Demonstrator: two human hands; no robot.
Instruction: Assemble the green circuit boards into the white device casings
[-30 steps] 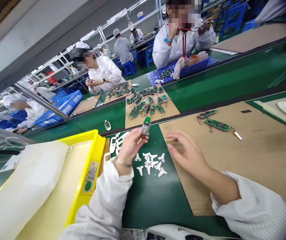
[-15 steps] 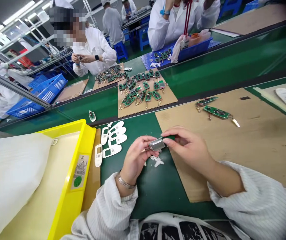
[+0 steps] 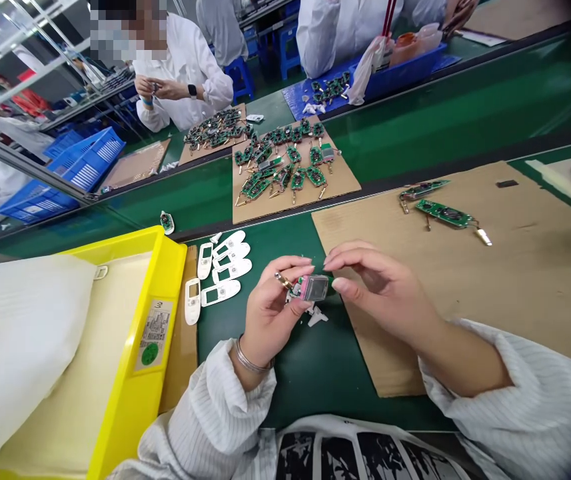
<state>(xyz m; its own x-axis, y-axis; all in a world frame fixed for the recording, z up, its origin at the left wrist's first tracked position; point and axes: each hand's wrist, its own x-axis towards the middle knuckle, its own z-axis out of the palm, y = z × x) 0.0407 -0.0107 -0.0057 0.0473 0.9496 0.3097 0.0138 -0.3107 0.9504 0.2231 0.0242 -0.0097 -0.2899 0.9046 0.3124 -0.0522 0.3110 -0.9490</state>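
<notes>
My left hand [image 3: 274, 310] is closed on a small circuit board with a display screen [image 3: 316, 289], its grey screen facing up and a gold-coloured metal piece sticking out at its left end. Right beside the board's other end is my right hand [image 3: 380, 283], thumb and fingers apart; whether its thumb touches the board I cannot tell. White plastic scraps [image 3: 318, 316] lie on the green table just below. Several white casings with window cutouts [image 3: 232, 269] are spread to the left of my hands.
A yellow bin [image 3: 130, 347] with a white sheet stands at the left. Cardboard [image 3: 465, 300] at the right carries two circuit boards [image 3: 446, 215]. Across the divider, many boards [image 3: 285, 170] lie on another cardboard piece. Co-workers [image 3: 180, 73] sit opposite, near a blue tray [image 3: 400, 70].
The board has turned in my left hand, so its screen shows upward. My right hand has loosened from the board and its fingers have parted. The view has shifted slightly.
</notes>
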